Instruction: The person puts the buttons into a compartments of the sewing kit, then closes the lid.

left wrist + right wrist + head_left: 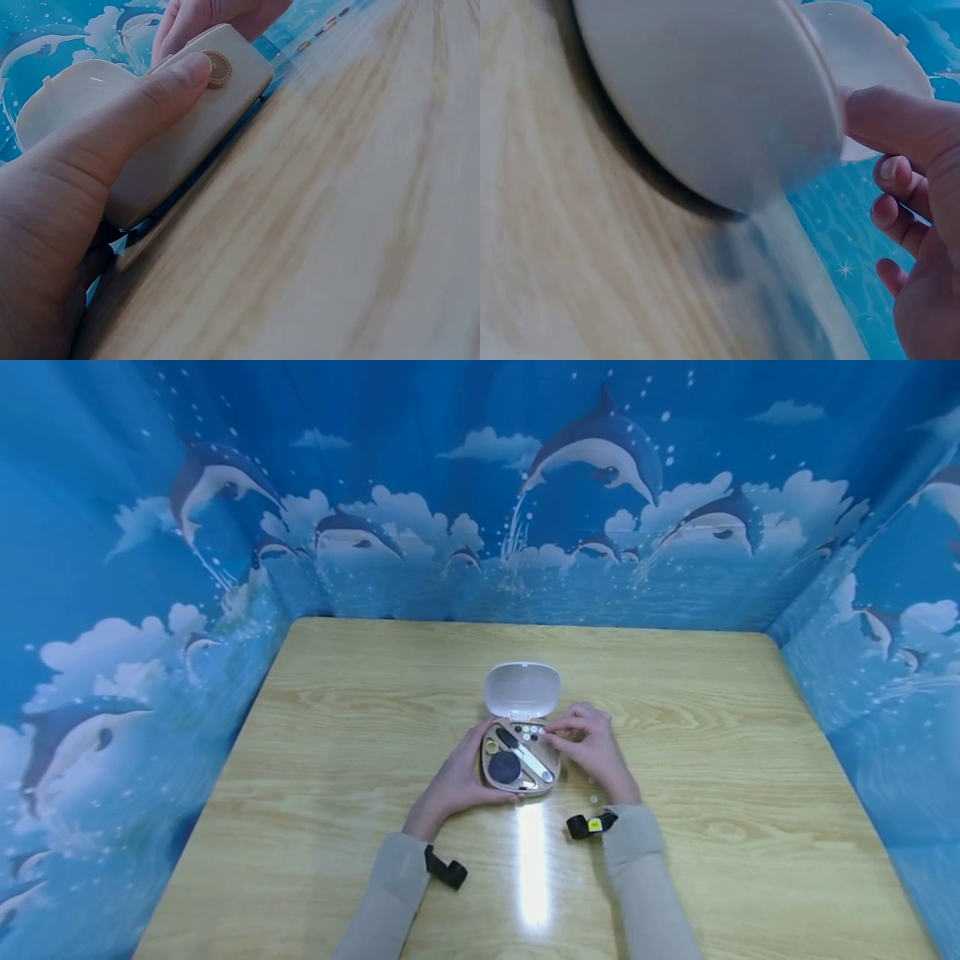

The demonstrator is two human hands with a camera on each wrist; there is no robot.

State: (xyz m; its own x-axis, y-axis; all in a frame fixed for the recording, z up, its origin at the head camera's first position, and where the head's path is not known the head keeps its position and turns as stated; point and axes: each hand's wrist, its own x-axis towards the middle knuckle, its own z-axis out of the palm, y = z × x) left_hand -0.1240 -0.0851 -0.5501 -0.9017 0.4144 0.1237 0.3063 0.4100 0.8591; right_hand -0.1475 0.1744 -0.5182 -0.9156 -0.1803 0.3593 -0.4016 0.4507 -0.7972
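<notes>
A small pale sewing box (557, 768) stands on the table, its translucent lid (522, 691) raised at the back. Inside lie a dark round piece (504, 767), a gold ring-shaped piece (491, 747), a long white tool with a black end (528, 758) and several black and white buttons (526, 729). My left hand (467, 774) grips the box's left side, its thumb by the round gold clasp (219, 69) on the front. Over the button compartment, my right hand (592, 747) pinches a white button (542, 730) between thumb and index finger. In the right wrist view, the box wall hides those fingertips.
A few small buttons (593, 799) lie in a row on the wood-grain table (720, 777), right of the box and near my right wrist. A blue dolphin-print curtain (420, 568) hangs behind the table and along both sides.
</notes>
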